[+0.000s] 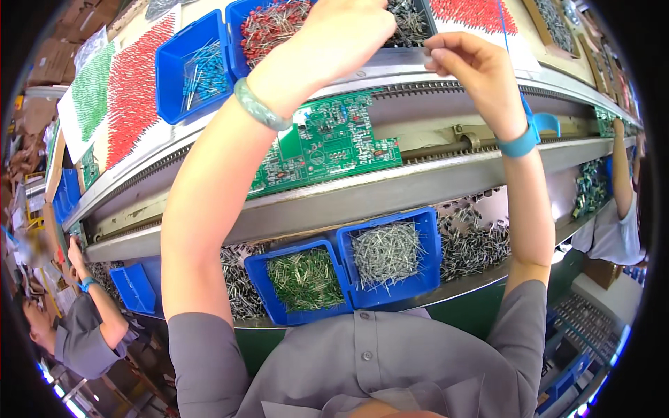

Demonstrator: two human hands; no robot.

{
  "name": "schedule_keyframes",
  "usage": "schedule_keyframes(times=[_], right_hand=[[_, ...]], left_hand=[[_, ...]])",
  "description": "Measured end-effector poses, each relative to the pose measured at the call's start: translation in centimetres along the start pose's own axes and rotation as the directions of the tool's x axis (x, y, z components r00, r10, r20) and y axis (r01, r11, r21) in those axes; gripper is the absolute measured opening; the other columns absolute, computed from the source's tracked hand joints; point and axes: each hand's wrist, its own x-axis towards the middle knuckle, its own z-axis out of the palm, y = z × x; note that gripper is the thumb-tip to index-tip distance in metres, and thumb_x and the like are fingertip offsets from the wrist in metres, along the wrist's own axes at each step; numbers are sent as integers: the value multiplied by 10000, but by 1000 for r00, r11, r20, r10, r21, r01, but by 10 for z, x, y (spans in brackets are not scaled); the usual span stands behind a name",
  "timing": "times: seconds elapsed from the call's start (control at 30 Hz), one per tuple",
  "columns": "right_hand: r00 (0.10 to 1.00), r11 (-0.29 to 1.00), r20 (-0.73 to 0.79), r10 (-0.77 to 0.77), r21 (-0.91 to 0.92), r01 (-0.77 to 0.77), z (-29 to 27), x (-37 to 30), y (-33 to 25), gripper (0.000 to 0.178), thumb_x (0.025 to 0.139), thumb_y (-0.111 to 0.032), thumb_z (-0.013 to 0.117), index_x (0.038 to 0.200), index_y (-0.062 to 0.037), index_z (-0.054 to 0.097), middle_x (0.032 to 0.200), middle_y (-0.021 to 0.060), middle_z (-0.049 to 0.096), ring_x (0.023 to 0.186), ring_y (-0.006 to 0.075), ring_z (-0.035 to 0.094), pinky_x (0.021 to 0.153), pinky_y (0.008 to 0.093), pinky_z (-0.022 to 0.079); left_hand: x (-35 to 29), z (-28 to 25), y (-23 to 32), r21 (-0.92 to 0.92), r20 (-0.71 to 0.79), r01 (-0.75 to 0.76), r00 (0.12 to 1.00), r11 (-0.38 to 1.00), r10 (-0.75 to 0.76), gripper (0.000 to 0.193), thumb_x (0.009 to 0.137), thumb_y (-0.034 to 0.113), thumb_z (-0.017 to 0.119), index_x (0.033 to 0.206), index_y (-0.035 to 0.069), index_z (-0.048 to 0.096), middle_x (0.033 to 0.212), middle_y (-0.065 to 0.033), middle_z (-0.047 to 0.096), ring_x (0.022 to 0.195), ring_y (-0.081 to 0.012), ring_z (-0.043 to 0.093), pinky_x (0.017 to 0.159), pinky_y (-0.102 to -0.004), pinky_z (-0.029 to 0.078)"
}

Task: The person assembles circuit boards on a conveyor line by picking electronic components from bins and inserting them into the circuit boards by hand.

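Observation:
My left hand (352, 31) reaches over the bins at the far edge of the bench, between red-tipped components (268, 31) and dark components (410, 24). Its fingers are mostly cut off by the upper edge, so what they hold does not show. A jade-coloured bangle (259, 106) circles that wrist. My right hand (477, 70) hangs above the metal rail, thumb and forefinger pinched around something tiny and greyish. A blue band is on its wrist. Below and between my arms, a green circuit board (324, 150) with many mounted parts lies in the conveyor track, touched by neither hand.
Nearest me stand a blue bin (256, 277) of green components and another blue bin (433, 258) of silvery ones, among loose dark parts (477, 251). Beyond the rail (230, 230), a blue bin (167, 80) holds blue components. Other people work at both sides.

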Motion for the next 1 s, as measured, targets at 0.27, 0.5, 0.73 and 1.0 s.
schedule_keyframes(times=[0.27, 0.5, 0.73, 1.0], right_hand=[[980, 980, 18, 200, -2, -200, 0, -24, 8, 188, 923, -115, 600, 1050, 15, 650, 818, 17, 651, 736, 72, 596, 675, 208, 479], [983, 979, 99, 158, 113, -169, 26, -27, 7, 200, 890, -37, 606, 1076, 17, 654, 895, 52, 677, 789, 97, 617, 756, 228, 498], [981, 994, 193, -24, -100, 44, 66, -24, -2, 112, 824, -16, 645, 929, 18, 665, 813, 61, 641, 714, 134, 593, 649, 259, 481], [954, 917, 216, -209, -296, 268, 68, -31, 1, 109, 789, 12, 639, 896, 1, 661, 821, 96, 632, 719, 189, 606, 638, 283, 486]], left_hand=[[8, 27, 1, -349, -321, -165, 946, 922, 48, 216, 733, 14, 548, 903, 45, 678, 917, -109, 570, 924, -295, 517, 829, -388, 399], [13, 35, 1, -303, -276, -176, 957, 937, 90, 125, 782, 76, 565, 846, 37, 665, 883, -132, 574, 887, -308, 537, 808, -391, 412], [8, 37, -8, -637, -521, -77, 776, 767, -356, 152, 799, 9, 593, 933, -32, 651, 801, -203, 649, 751, -322, 650, 687, -356, 512], [-60, 14, -16, -858, -220, 108, 806, 502, -549, 138, 848, 9, 612, 974, 11, 670, 817, -64, 680, 711, -171, 625, 683, -270, 509]])
